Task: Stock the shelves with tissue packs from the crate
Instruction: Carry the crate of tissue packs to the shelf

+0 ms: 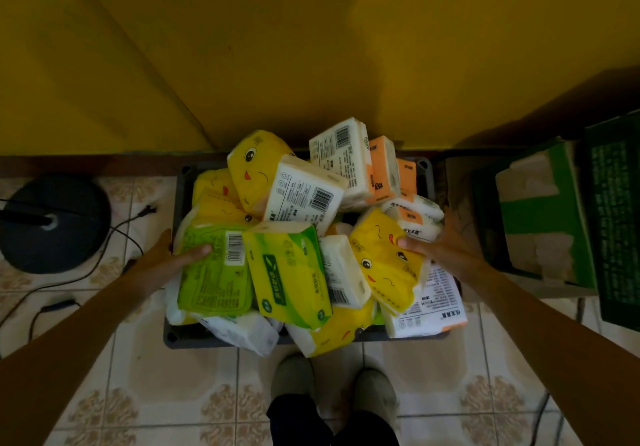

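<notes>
The grey crate (175,337) sits on the tiled floor (138,359), heaped with tissue packs (304,196). At its 9 o'clock the left hand (166,255) has its grip clamped on a green pack (214,279), thumb on top. At 3 o'clock the right hand (446,249) has its grip clamped likewise on a yellow smiley pack (384,272).

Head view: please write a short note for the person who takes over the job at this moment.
Left hand grips the green pack, thumb on top.
Right hand grips the yellow face pack, thumb on top.
Both packs lie on the heap in the crate, piled above its rim.
No shelf in view, so progress unknown.
Left: lift out and shelve all packs.
</notes>
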